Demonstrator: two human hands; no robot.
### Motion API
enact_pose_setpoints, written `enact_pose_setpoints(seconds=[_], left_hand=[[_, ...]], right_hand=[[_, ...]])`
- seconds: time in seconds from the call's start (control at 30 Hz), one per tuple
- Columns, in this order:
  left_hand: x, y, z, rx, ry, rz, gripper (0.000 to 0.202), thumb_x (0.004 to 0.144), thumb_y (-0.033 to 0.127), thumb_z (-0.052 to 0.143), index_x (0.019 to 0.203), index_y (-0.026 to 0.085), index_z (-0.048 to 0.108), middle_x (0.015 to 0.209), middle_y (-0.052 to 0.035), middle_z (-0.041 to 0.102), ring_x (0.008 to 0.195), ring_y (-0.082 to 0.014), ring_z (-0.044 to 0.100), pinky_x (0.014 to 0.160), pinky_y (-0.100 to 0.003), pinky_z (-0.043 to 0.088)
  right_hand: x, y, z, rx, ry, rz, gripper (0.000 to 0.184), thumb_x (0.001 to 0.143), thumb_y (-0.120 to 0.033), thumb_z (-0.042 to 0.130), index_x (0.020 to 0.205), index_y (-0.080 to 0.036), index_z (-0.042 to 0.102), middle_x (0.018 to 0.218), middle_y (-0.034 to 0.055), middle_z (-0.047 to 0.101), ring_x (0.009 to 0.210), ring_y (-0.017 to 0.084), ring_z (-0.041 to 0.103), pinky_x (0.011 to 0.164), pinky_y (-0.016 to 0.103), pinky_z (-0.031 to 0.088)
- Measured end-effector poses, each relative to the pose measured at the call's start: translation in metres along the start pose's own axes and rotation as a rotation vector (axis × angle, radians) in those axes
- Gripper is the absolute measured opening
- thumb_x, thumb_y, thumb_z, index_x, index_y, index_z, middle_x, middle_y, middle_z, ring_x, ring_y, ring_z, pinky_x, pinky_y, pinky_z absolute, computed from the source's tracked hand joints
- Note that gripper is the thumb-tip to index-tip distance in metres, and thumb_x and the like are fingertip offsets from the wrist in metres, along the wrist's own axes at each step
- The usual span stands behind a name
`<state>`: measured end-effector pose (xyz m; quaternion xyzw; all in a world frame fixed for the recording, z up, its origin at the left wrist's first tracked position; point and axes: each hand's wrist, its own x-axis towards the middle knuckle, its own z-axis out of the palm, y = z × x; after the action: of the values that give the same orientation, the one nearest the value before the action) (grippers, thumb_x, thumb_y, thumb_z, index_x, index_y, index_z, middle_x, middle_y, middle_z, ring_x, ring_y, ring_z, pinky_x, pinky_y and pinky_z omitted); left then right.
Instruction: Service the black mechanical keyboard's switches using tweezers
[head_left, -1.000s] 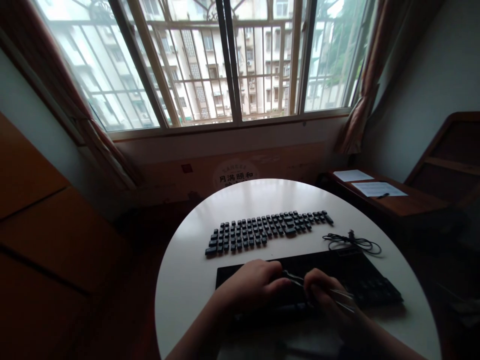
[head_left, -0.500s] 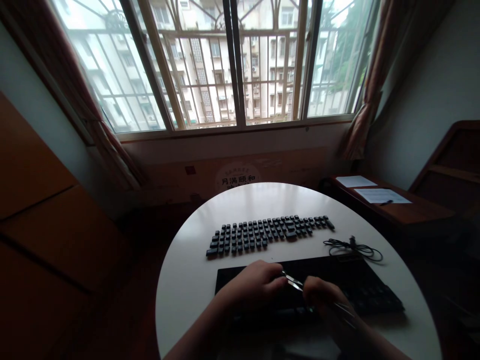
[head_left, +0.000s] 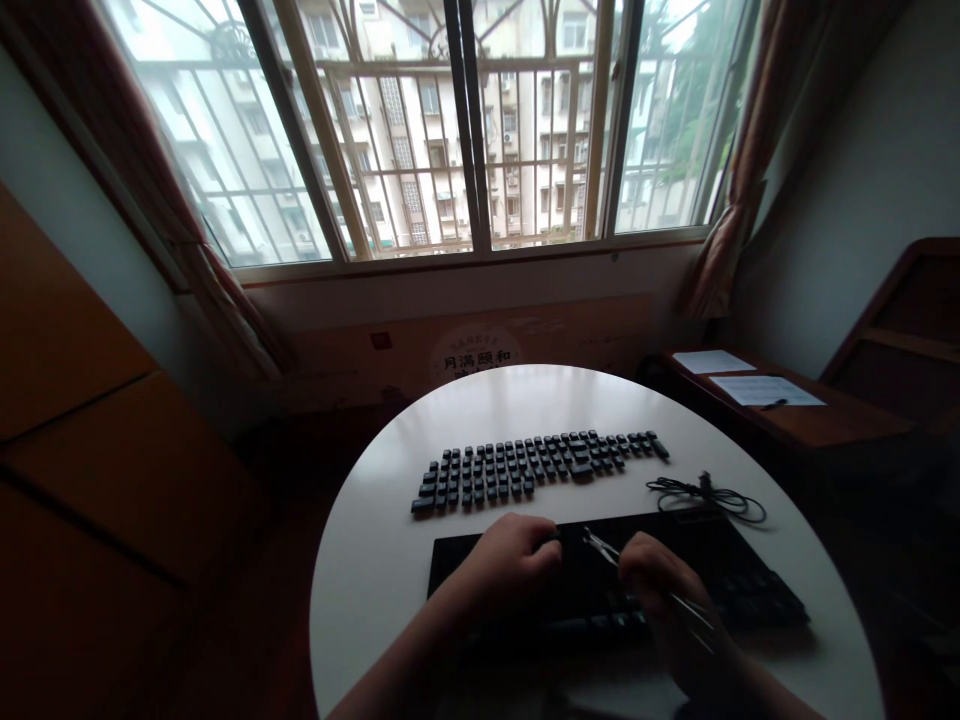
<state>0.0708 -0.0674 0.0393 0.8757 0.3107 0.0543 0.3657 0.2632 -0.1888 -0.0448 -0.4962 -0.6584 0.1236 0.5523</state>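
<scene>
My left hand [head_left: 517, 552] is closed over the near-left part of a black keyboard [head_left: 454, 548]. A small dark piece, probably a keycap [head_left: 553, 540], shows between its thumb and forefinger. My right hand [head_left: 660, 580] grips slim metal tweezers [head_left: 601, 547]. Their tips point left above the keyboard, a short way from my left fingers, and the thin back ends stick out below the hand. Much of the keyboard's near side is dark or behind my hands; some keys [head_left: 757, 590] remain on its right part.
Rows of loose black keycaps [head_left: 499, 470] lie on the round white table [head_left: 367, 580] beyond the keyboard. A coiled black cable [head_left: 709, 492] rests at the right. Papers [head_left: 765, 390] and a pen [head_left: 774, 405] lie on a brown side table [head_left: 847, 425] by the window.
The tweezers have drawn away to the right from my left fingers, opening a gap. The small dark piece now shows in my left fingers.
</scene>
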Motion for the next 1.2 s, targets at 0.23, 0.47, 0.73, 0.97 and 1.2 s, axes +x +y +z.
enact_pose_setpoints(seconds=[0.23, 0.47, 0.73, 0.97, 1.2], left_hand=[[-0.002, -0.002, -0.003, 0.026, -0.01, 0.04, 0.024, 0.088, 0.034, 0.048, 0.07, 0.018, 0.051, 0.066, 0.0018, 0.05, 0.062, -0.0128, 0.043, 0.058, -0.026, 0.032], [-0.007, 0.003, 0.001, 0.047, -0.116, 0.104, 0.027, 0.089, 0.036, 0.054, 0.07, 0.017, 0.054, 0.062, 0.0031, 0.052, 0.056, -0.0105, 0.041, 0.054, -0.026, 0.029], [-0.008, 0.007, -0.003, 0.063, -0.121, 0.103, 0.025, 0.09, 0.033, 0.053, 0.07, 0.017, 0.055, 0.064, 0.002, 0.055, 0.056, -0.0111, 0.042, 0.054, -0.026, 0.03], [-0.009, 0.004, -0.002, 0.057, -0.133, 0.126, 0.026, 0.091, 0.034, 0.052, 0.071, 0.017, 0.055, 0.063, 0.0027, 0.052, 0.055, -0.0109, 0.041, 0.054, -0.026, 0.03], [-0.01, 0.003, -0.001, 0.057, -0.138, 0.141, 0.032, 0.092, 0.04, 0.052, 0.069, 0.018, 0.051, 0.061, 0.0034, 0.048, 0.054, -0.0104, 0.041, 0.052, -0.025, 0.029]], right_hand=[[-0.002, 0.007, -0.011, -0.149, 0.06, -0.119, 0.036, 0.107, -0.038, 0.035, 0.081, -0.023, 0.055, 0.091, 0.0046, 0.054, 0.083, 0.021, 0.053, 0.075, 0.034, 0.042], [0.005, -0.001, -0.013, -0.257, 0.058, -0.202, 0.038, 0.107, -0.041, 0.03, 0.088, -0.024, 0.059, 0.104, 0.0075, 0.059, 0.105, 0.028, 0.055, 0.095, 0.043, 0.041], [-0.001, 0.002, -0.014, -0.298, 0.088, -0.146, 0.044, 0.106, -0.048, 0.029, 0.086, -0.025, 0.061, 0.103, 0.0077, 0.057, 0.102, 0.027, 0.054, 0.091, 0.043, 0.044], [-0.007, 0.009, -0.01, -0.15, 0.065, -0.24, 0.034, 0.107, -0.039, 0.034, 0.094, -0.025, 0.062, 0.103, 0.0085, 0.061, 0.111, 0.028, 0.058, 0.109, 0.052, 0.041], [-0.004, -0.001, -0.003, -0.19, -0.054, -0.235, 0.023, 0.102, -0.028, 0.046, 0.088, -0.024, 0.064, 0.065, 0.0, 0.054, 0.054, 0.015, 0.051, 0.051, 0.026, 0.042]])
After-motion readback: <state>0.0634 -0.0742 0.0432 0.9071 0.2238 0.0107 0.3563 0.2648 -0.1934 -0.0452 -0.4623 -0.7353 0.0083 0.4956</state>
